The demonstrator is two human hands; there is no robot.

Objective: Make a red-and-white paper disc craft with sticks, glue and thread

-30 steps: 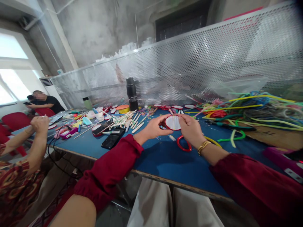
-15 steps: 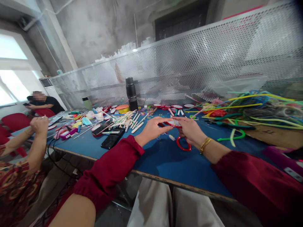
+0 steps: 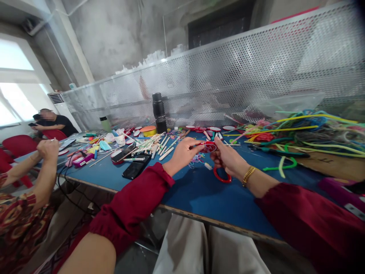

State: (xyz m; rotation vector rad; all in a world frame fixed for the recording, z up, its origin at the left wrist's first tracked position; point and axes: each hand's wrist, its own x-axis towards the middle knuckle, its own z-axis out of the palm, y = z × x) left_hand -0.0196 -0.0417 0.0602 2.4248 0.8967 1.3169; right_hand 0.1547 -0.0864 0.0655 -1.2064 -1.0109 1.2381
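Observation:
Over the blue table [image 3: 194, 194], my left hand [image 3: 185, 153] pinches a small round red disc [image 3: 209, 147] by its left edge. Pale markings show on its red face, too small to read. At the disc's right edge is my right hand [image 3: 228, 154], its thumb up and its fingers curled against the rim. A red loop [image 3: 222, 176], shaped like a scissors handle, shows just under my right hand; its upper part is hidden. Thin coloured strings [image 3: 196, 161] and a small whitish piece [image 3: 208, 166] lie below the disc.
Wooden sticks [image 3: 155, 144], a black phone [image 3: 136, 167] and a black bottle [image 3: 159, 113] are to the left. Coloured pipe cleaners [image 3: 308, 129] heap up at right, near a purple box [image 3: 336, 192]. A perforated metal screen [image 3: 228, 76] backs the table. Another person's hands [image 3: 48, 148] are far left.
The disc has turned from its white face to its red face. My right hand's fingers have drawn back from over the disc and curled at its right edge.

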